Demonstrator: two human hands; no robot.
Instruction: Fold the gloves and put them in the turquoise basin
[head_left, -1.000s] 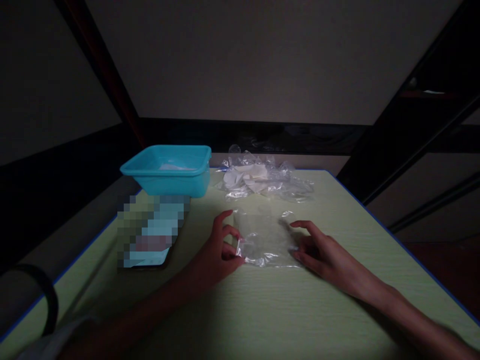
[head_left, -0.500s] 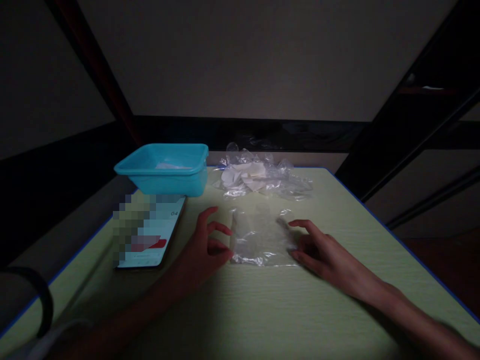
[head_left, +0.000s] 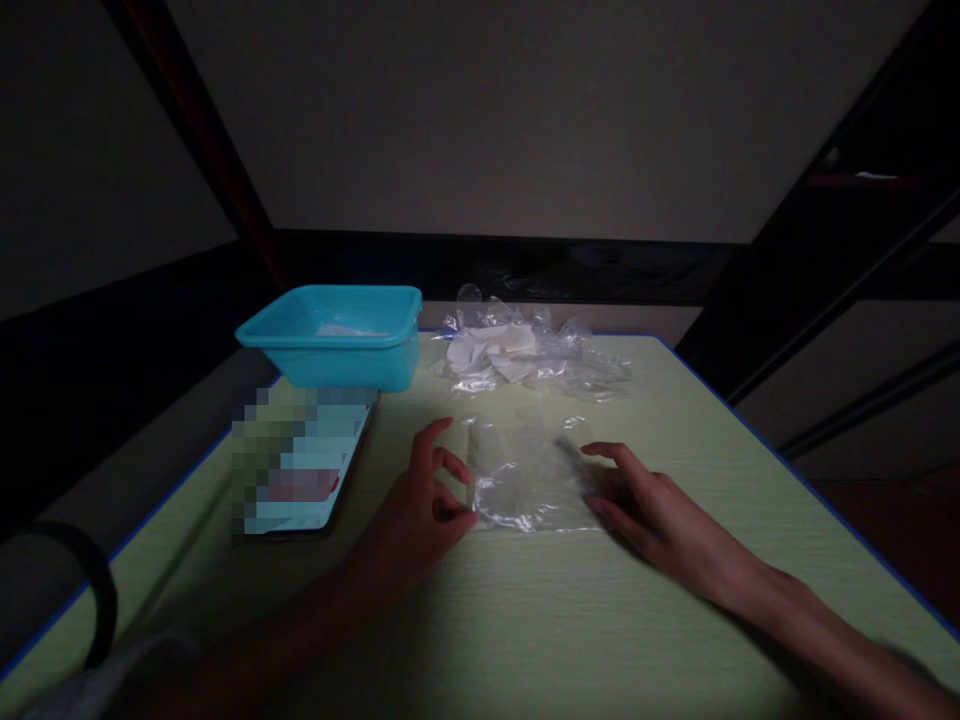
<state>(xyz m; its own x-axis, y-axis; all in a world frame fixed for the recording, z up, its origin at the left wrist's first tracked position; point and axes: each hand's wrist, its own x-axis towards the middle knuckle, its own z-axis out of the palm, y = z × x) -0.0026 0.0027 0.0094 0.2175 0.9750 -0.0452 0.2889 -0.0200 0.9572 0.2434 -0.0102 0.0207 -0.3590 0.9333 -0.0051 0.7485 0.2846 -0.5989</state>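
Observation:
A thin clear plastic piece (head_left: 525, 480), like a folded disposable glove, lies flat on the table with rounded lobes along its far edge. At its left edge is my left hand (head_left: 424, 495), fingers curved and apart, the thumb tip at the near left corner. My right hand (head_left: 645, 505) rests by the right edge, its index finger stretched forward and its thumb apart from it. Neither hand visibly pinches the plastic; whether the right fingertips press on it I cannot tell.
Behind the plastic lies a crumpled clear plastic heap (head_left: 592, 365) with white paper (head_left: 491, 350) in it. A turquoise basket (head_left: 337, 360) with something white inside stands at the back left. Nearer sits a phone or tablet (head_left: 319, 480), screen lit and partly blurred. The table (head_left: 540, 620) has a blue edge.
The view has shifted slightly, so everything sits a little further right. Both hands keep nearly the same pose beside the plastic.

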